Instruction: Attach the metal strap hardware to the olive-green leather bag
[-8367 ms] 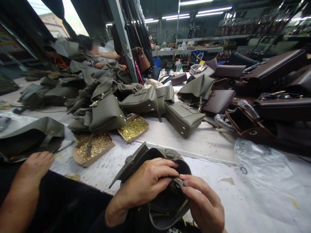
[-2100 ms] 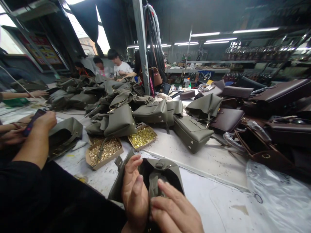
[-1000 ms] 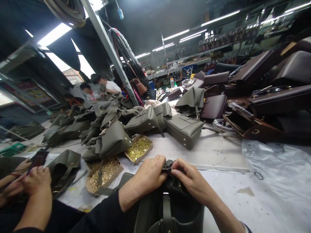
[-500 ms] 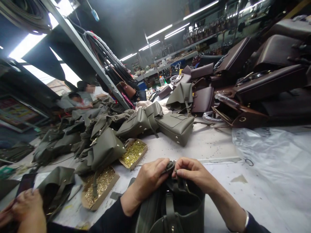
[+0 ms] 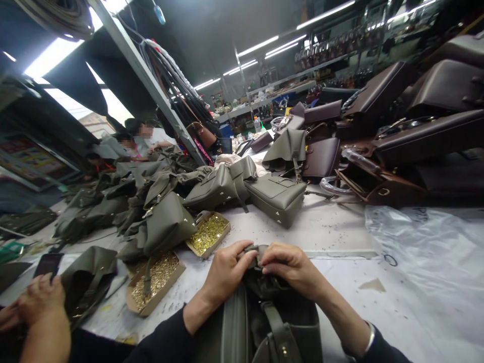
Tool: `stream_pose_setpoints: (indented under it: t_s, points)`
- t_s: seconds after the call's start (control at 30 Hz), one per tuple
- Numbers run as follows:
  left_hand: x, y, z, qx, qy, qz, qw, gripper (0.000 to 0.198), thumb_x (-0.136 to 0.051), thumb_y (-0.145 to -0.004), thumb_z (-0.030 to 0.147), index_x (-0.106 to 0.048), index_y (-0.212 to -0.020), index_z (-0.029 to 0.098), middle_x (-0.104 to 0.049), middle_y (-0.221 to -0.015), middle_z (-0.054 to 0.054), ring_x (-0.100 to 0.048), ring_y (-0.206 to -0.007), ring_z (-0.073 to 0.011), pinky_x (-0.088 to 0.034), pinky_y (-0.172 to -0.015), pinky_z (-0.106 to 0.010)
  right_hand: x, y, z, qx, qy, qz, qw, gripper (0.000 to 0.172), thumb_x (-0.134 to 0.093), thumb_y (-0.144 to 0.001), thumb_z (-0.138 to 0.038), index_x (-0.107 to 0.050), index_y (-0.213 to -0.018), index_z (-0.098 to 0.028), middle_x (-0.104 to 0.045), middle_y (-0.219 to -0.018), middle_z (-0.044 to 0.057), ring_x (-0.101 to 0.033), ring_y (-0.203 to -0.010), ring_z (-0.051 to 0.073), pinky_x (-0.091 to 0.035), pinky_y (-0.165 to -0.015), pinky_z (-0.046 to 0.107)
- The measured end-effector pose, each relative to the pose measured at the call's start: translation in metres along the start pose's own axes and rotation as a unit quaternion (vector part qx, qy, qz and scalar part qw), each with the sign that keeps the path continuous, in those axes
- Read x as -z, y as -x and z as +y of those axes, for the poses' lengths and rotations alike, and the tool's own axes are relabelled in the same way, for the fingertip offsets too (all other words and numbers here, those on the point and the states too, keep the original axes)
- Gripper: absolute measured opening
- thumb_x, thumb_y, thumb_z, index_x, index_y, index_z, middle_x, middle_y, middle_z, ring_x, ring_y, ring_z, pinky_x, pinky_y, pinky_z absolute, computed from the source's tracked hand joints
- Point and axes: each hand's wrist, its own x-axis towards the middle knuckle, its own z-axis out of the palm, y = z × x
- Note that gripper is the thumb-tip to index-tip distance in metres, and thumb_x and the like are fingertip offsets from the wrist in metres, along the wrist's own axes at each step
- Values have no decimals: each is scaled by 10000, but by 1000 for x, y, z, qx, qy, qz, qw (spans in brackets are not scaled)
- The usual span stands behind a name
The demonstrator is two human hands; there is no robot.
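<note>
Though between hands (image 5: 227, 267) (image 5: 291, 262), bag (image 5: 278, 322) mostly below

White-topped worktable (image 5: 325, 297) bears heaped olive-green leather-like bags (image 5: 170, 224), piled dark-brown boxy bags (image 5: 423, 132), two shallow brown cardboard boxes (image 5: 165, 291) of small gold-coloured pieces (image 5: 162, 271), one crumpled clear plastic sheet (image 5: 423, 252) and one beige scrap (image 5: 373, 286).

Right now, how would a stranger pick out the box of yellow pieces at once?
On the white table, start at the person's left hand, then look past it and slightly left. The cardboard box there holds bright yellow pieces, unlike the nearer box, whose contents are coppery gold.
</note>
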Motion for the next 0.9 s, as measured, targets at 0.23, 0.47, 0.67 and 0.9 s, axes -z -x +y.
stream_pose_setpoints:
  t_s: [0.23, 0.47, 0.67, 0.9]
  points:
    - [-5, 7, -13, 151, 167, 26, 974, 270, -612, -913, 390, -783, -914, 182, -806, -930, -43, -732, -900, -225, -561, -857, -317, -22, -9, 4, 1, 160, -12, 987, 88, -652, -955, -255, -734, -928, -237, -714, -843, -5, -651, -769, 166, -471, -722, 269]
    - [-8, 15, -19, 198, 231, 43, 952, 329, -610, -895, 431, -784, -863, 153, -788, -863, -54, -705, -839, -216, -523, -780, -283, -39, -9, -11, -68, 159, -35, 984, 82, -651, -936, -193, -673, -871, -237, -674, -804, -42, -616, -745, 138, -428, -713, 240]
    - [-13, 19, -22, 204, 254, 69, 943, 288, -638, -880, 397, -793, -879, 155, -793, -878, -47, -705, -868, -212, -514, -816, -276, -60, -1, -8, -96, 149, -82, 981, 148, -694, -875, -117, -654, -785, -226, -637, -733, -53, -607, -707, 132, -418, -670, 232]
    - [-16, 21, -17, 210, 283, 87, 932, 228, -671, -859, 356, -794, -879, 165, -798, -911, -43, -716, -896, -209, -522, -851, -272, -60, 6, 11, 3, 163, 7, 987, 92, -661, -949, -171, -701, -937, -254, -657, -891, -14, -635, -825, 149, -469, -758, 244]
